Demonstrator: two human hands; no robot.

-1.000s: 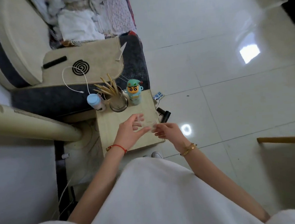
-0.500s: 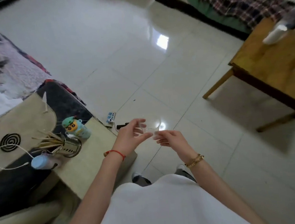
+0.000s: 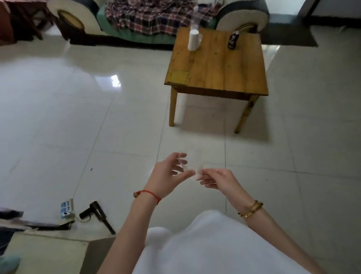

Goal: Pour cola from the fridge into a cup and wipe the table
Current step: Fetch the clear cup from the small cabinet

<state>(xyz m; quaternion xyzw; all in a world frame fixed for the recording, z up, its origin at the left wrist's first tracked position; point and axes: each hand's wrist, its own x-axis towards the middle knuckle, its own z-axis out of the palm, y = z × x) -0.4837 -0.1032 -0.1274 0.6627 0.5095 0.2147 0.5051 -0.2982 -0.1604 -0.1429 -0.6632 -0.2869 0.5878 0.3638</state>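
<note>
I hold a clear plastic cup [image 3: 191,166] in front of my body, over the tiled floor. My left hand [image 3: 170,176] wraps its side with thumb and fingers. My right hand [image 3: 216,180] pinches the cup's lower edge. The cup is see-through and hard to make out. A wooden table [image 3: 217,69] stands ahead and slightly right. On its far edge stand a white roll [image 3: 193,41] and a small dark object [image 3: 232,40]. No cola bottle or fridge is in view.
A sofa [image 3: 155,15] with a plaid cloth sits behind the table. A hair dryer [image 3: 97,214] and a power strip [image 3: 66,208] lie on the floor at lower left. A low beige side table [image 3: 45,266] fills the bottom left corner.
My view has swung right, away from the small side table toward the wooden table and sofa. Both hands keep the same hold on the cup.
</note>
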